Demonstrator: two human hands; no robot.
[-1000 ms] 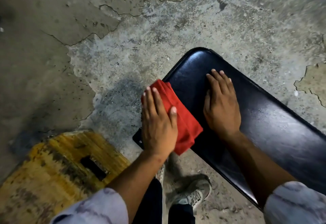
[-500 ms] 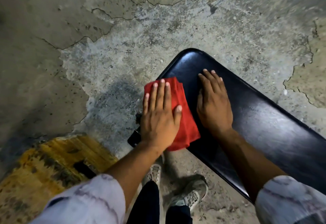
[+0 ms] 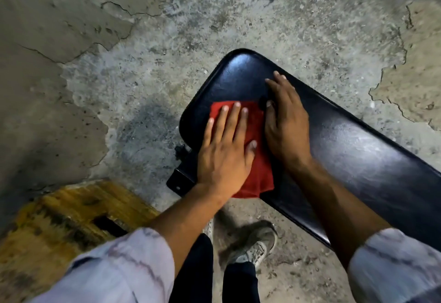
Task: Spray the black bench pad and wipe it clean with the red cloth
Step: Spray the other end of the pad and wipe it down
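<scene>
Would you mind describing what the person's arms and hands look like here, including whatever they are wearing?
Both forearms are bare below pale lavender-grey sleeves pushed up toward the elbows; the left sleeve and the right sleeve show faint darker streaks, like a marbled print. The left hand and right hand are bare: no gloves, rings, watch or bracelet show. The fingernails are short.

A worn grey concrete floor (image 3: 167,59) fills the view, its smoother tan top layer (image 3: 47,40) cracked and flaked away in ragged patches to show rough, speckled cement below. A darker stain (image 3: 145,121) marks the middle of the bare patch. At lower left stands a battered yellow wooden box (image 3: 71,217) with a dark rectangular slot (image 3: 108,226).
</scene>
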